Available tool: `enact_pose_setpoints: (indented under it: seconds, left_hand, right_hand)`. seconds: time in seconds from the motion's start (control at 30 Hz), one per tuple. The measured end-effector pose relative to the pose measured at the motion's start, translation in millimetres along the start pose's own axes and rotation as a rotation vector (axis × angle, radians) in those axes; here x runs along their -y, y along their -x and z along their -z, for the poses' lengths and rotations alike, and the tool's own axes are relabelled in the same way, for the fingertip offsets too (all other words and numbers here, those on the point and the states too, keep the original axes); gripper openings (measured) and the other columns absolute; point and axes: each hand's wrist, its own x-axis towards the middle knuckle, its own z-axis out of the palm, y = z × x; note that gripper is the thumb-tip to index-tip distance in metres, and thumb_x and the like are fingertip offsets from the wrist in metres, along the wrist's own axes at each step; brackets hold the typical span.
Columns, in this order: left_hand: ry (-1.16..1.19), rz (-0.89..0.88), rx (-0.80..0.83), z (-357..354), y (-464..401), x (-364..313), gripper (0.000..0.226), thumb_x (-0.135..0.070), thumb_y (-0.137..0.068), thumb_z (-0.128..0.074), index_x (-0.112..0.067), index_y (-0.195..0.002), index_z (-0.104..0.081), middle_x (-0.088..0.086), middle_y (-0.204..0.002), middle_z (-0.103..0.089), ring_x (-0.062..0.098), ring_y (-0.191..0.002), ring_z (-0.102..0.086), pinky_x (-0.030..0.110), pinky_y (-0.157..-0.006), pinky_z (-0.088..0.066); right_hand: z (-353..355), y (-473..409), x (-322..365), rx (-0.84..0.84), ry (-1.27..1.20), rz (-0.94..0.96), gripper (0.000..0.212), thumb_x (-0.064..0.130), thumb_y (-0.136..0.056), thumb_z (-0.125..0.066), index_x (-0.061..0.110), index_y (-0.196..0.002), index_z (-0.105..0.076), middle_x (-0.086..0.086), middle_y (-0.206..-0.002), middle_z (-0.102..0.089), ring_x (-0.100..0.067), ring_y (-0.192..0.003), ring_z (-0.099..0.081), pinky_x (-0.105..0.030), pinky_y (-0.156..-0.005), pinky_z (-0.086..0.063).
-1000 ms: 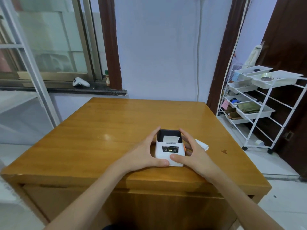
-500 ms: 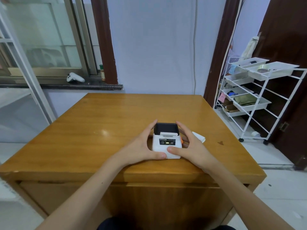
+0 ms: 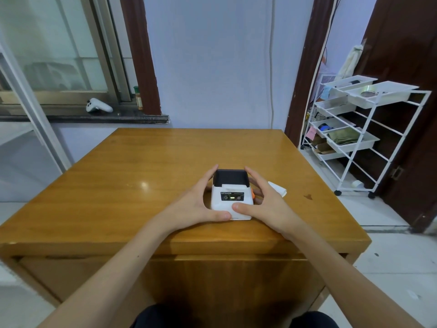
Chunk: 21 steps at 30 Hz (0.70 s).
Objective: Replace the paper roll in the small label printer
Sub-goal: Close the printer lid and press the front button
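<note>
A small white label printer with a black lid stands near the front edge of the wooden table. A green light glows on its front panel and an orange tab shows on its right side. My left hand cups its left side, thumb on the front lower corner. My right hand cups its right side, thumb on the front face. The lid appears closed, with a thin white edge at its slot. A small white paper piece lies on the table just right of my right hand.
A white wire cart with trays stands on the floor at the right. A white game controller and a small bottle rest on the window sill behind the table. A dark door frame rises at the far right.
The white paper visible in the printer's top a second ago is now hidden under the lowered black lid. Both hands stay on the printer's sides. The camera view shifted slightly.
</note>
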Motion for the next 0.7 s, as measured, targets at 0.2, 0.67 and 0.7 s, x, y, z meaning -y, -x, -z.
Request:
enact_pose_setpoints:
  seconds: [0.2,0.67,0.7]
  left_hand:
    - [-0.006,-0.001,-0.001,0.3,0.6,-0.7,0.124,-0.065,-0.056,-0.083,-0.057,-0.15,-0.003,-0.025,-0.141,-0.037,0.011,-0.138,-0.043,0.044,-0.117,-0.035]
    - [-0.011,0.01,0.002,0.0,1.3,-2.3,0.123,-0.065,-0.056,-0.082,-0.058,-0.15,-0.002,-0.021,-0.145,-0.035,0.01,-0.137,-0.041,0.044,-0.117,-0.034]
    - [-0.009,0.011,0.001,0.1,1.4,-2.1,0.123,-0.065,-0.056,-0.082,-0.058,-0.15,-0.002,-0.023,-0.143,-0.035,0.009,-0.137,-0.041,0.044,-0.117,-0.034]
  right_hand:
    - [-0.5,0.3,0.2,-0.004,-0.011,0.007,0.095,0.026,-0.075,-0.083,0.041,-0.149,-0.025,0.042,-0.116,-0.039,0.002,-0.117,-0.048,-0.019,-0.094,-0.044]
    - [0.1,1.0,1.2,-0.004,0.01,0.003,0.095,0.028,-0.076,-0.082,0.04,-0.15,-0.024,0.037,-0.12,-0.038,-0.002,-0.123,-0.04,-0.022,-0.098,-0.041]
    - [-0.1,1.1,2.1,-0.003,0.007,0.003,0.095,0.028,-0.076,-0.082,0.039,-0.15,-0.024,0.035,-0.122,-0.038,-0.002,-0.123,-0.04,-0.022,-0.097,-0.041]
